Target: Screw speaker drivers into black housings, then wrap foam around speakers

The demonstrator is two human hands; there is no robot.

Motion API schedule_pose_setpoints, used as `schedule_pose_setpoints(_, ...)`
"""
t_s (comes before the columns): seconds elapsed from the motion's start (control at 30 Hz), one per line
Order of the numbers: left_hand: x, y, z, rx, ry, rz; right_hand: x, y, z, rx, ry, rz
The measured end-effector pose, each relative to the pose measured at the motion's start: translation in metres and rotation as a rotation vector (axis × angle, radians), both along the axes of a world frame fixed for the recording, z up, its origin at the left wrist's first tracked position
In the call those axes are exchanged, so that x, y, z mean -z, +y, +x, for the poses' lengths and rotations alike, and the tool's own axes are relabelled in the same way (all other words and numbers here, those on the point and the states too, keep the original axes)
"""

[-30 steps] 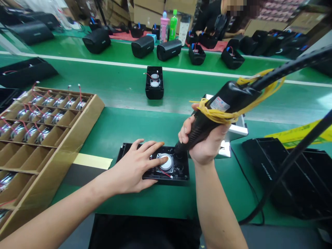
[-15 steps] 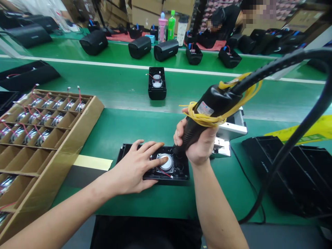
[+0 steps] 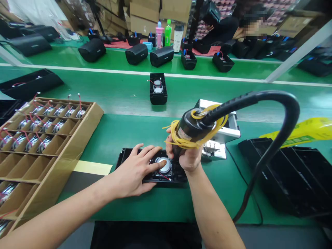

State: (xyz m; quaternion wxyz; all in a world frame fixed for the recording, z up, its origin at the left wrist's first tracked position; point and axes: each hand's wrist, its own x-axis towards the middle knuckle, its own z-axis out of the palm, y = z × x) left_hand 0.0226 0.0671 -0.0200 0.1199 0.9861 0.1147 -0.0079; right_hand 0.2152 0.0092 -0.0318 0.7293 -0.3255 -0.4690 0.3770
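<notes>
My left hand (image 3: 140, 169) is spread across a black speaker housing (image 3: 178, 180) lying flat on the green bench, bracing it. The thumb is at its near edge, and one finger presses on the pale centre of a round speaker driver (image 3: 165, 166) with a short red wire. My right hand (image 3: 190, 159) is wrapped around a black electric screwdriver (image 3: 192, 124), wound with yellow bands and tilted over the housing beside the driver. Its tip is hidden behind the fingers. From its top a thick black cable (image 3: 282, 97) loops to the right.
A divided cardboard box (image 3: 85, 138) of drivers stands left. Beyond my hands are another open housing (image 3: 158, 98) and a silver-and-black device (image 3: 220, 148). Black housings (image 3: 293, 176) and a yellow bag (image 3: 308, 129) lie right. More speakers line the far side, where a person (image 3: 225, 31) is.
The screwdriver and my right hand have shifted left and down, closer to the driver, and the tool stands more upright. My left hand stays on the housing. The view has tilted slightly.
</notes>
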Motion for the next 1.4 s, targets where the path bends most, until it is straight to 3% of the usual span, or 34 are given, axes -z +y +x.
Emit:
schedule_pose_setpoints(0.27, 0.002, 0.0, 0.0, 0.0, -0.031, -0.006, 0.007, 0.002, -0.004, -0.055, 0.036, 0.054)
schedule_pose_setpoints(0.37, 0.003, 0.0, -0.001, 0.008, -0.04, 0.011, 0.002, 0.002, -0.005, -0.04, 0.016, 0.076)
schedule_pose_setpoints(0.5, 0.008, -0.001, -0.006, 0.023, -0.08, 0.074, -0.036, -0.014, 0.01, 0.055, 0.033, 0.138)
schedule_pose_setpoints(0.6, 0.01, -0.005, -0.006, 0.029, -0.131, 0.077, -0.072, -0.034, 0.036, 0.25, 0.043, 0.203)
schedule_pose_setpoints(0.7, 0.01, -0.014, 0.0, 0.036, -0.13, 0.023, -0.092, -0.049, 0.064, 0.53, -0.088, 0.263)
schedule_pose_setpoints(0.8, 0.005, -0.022, 0.006, 0.04, -0.101, -0.018, -0.091, -0.053, 0.083, 0.658, -0.206, 0.274)
schedule_pose_setpoints(1.0, -0.005, -0.02, 0.005, -0.008, -0.143, -0.092, -0.075, -0.049, 0.087, 0.619, -0.248, 0.263)
schedule_pose_setpoints(1.2, 0.01, -0.019, 0.013, -0.192, -0.183, -0.02, -0.066, -0.048, 0.082, 0.626, -0.205, 0.137)
schedule_pose_setpoints(1.4, 0.019, -0.02, 0.018, -0.234, -0.198, -0.034, -0.068, -0.051, 0.079, 0.623, -0.179, 0.138)
